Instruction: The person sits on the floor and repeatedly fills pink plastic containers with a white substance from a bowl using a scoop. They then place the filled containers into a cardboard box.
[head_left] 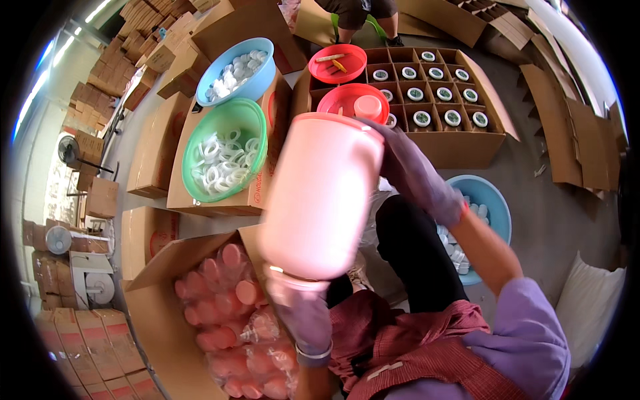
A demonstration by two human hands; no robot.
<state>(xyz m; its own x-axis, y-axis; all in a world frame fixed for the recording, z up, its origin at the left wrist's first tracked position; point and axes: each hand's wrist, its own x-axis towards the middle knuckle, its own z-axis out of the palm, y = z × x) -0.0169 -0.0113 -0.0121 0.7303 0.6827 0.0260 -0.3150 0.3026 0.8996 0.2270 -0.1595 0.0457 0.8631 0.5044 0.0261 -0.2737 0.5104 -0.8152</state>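
A large glossy pink plastic jar (323, 193) hangs tilted before me, held between both gloved hands and slightly blurred by motion. At its lower end, a narrower neck-like part rests in my left hand (303, 317), whose fingers are partly hidden behind it. My right hand (417, 170) grips the upper right edge, the fingers bent over the rim. Just beyond the jar, a red basin (340, 95) contains a small pink round piece (367, 107). Below left, an open carton (157, 293) is packed with pink plastic pieces (230, 300), some in clear bags.
A green basin (257, 127) of white rings and a blue basin (267, 50) of white caps stand on cartons. Another red basin (350, 53) sits by a divided carton (453, 147) of white-lidded containers. At right are a blue tub (503, 220) and white sack (587, 300). Someone's legs (353, 20) show beyond.
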